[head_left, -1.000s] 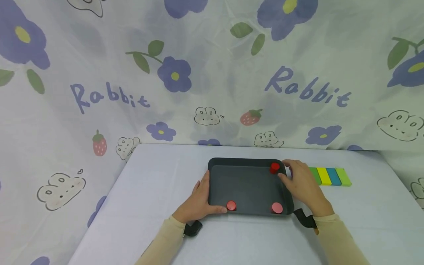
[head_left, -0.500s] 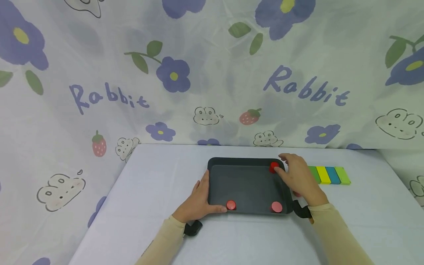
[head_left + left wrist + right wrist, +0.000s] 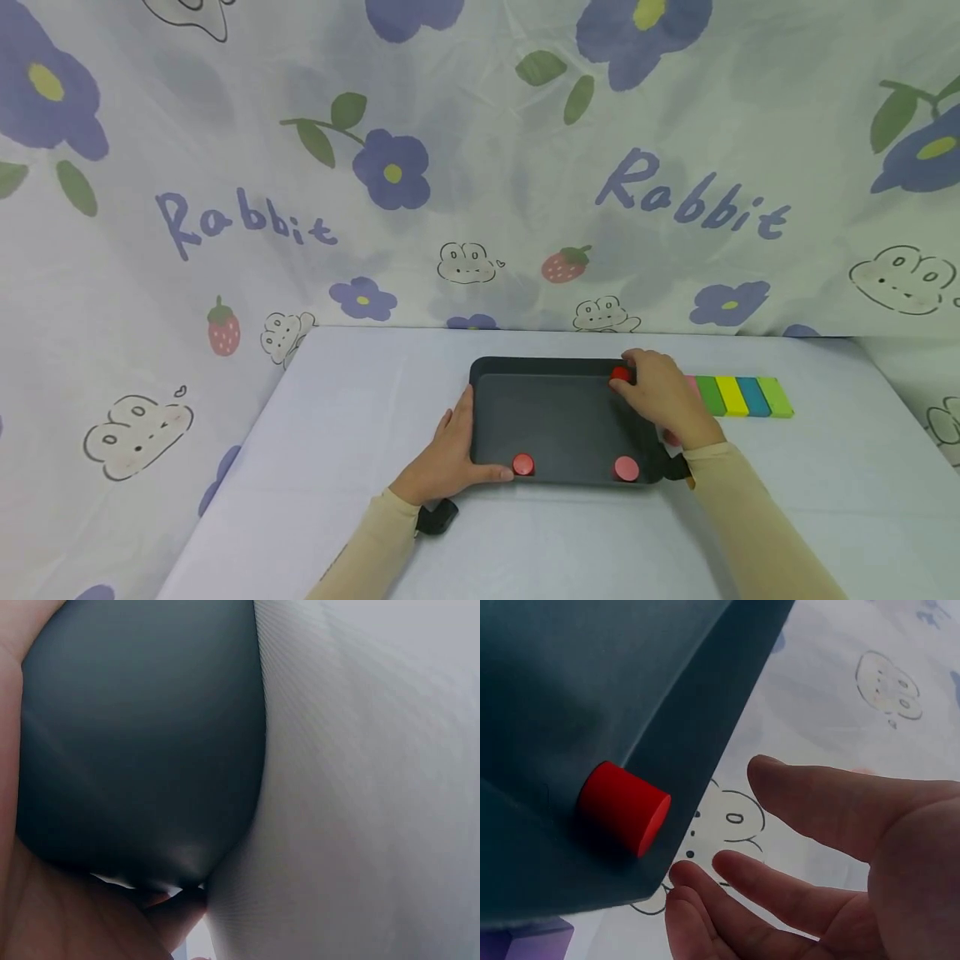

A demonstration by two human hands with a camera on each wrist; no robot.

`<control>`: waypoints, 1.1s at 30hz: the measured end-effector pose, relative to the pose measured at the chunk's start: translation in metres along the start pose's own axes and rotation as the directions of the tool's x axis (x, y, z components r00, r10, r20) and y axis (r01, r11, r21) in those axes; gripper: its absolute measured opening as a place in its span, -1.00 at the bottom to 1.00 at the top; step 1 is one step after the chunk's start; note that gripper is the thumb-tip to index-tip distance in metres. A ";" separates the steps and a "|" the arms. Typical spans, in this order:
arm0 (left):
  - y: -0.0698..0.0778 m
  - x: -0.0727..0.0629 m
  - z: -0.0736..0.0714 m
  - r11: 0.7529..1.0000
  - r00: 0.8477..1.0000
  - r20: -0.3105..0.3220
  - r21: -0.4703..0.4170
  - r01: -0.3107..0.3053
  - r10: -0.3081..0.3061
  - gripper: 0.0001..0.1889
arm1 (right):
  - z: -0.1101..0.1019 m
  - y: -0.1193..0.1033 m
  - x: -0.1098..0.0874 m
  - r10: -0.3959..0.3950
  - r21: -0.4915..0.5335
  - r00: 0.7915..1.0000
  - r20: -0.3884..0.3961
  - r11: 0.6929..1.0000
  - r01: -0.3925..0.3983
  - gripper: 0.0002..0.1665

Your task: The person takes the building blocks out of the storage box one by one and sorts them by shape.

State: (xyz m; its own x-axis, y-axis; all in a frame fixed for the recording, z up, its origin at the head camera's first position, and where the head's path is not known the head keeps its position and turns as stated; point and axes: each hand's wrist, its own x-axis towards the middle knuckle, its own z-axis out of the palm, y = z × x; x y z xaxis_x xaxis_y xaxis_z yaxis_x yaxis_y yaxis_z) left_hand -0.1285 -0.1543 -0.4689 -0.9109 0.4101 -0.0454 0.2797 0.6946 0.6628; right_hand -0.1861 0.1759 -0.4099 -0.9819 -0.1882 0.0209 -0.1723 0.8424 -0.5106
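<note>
A dark grey rectangular tray [image 3: 555, 425] lies on the table. My left hand [image 3: 442, 462] braces its near left corner, fingers straight along the left side and thumb along the front edge. At the tray's far right corner stands a red cylinder [image 3: 622, 808], partly covered by my right hand [image 3: 663, 398] in the head view. In the right wrist view that hand's thumb and fingers are spread apart near the cylinder, with nothing gripped. Inside the tray's front side are a red round piece [image 3: 523, 464] at the left and a pink round piece [image 3: 626, 468] at the right.
Right of the tray lies a row of coloured blocks [image 3: 735, 396], pink, green, yellow and blue among them. A purple block [image 3: 538, 941] shows beside the tray in the right wrist view. Another reddish piece [image 3: 671, 437] is partly hidden under the right wrist. Patterned cloth hangs behind the table.
My right hand has shifted left over the tray's far right corner, near the red cylinder, uncovering a pink block in the row. The left hand and tray have stayed put.
</note>
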 end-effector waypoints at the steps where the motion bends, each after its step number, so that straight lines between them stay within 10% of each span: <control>1: 0.000 0.000 0.000 1.000 1.000 0.000 -0.002 0.001 -0.001 0.46 | 0.001 0.000 0.002 0.002 -0.009 1.000 0.012 1.000 -0.002 -0.38; 33: -0.002 0.001 0.001 1.000 1.000 -0.004 -0.016 -0.003 0.002 0.45 | 0.016 0.001 0.016 -0.148 -0.240 0.983 0.107 0.956 0.170 -0.74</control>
State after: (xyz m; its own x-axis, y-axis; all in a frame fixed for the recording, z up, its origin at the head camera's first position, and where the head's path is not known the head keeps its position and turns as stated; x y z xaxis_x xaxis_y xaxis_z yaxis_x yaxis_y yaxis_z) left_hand -0.1293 -0.1548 -0.4710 -0.9116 0.4091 -0.0404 0.2771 0.6840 0.6748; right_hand -0.2004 0.1659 -0.4244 -0.9314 -0.3639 0.0048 -0.3507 0.8942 -0.2783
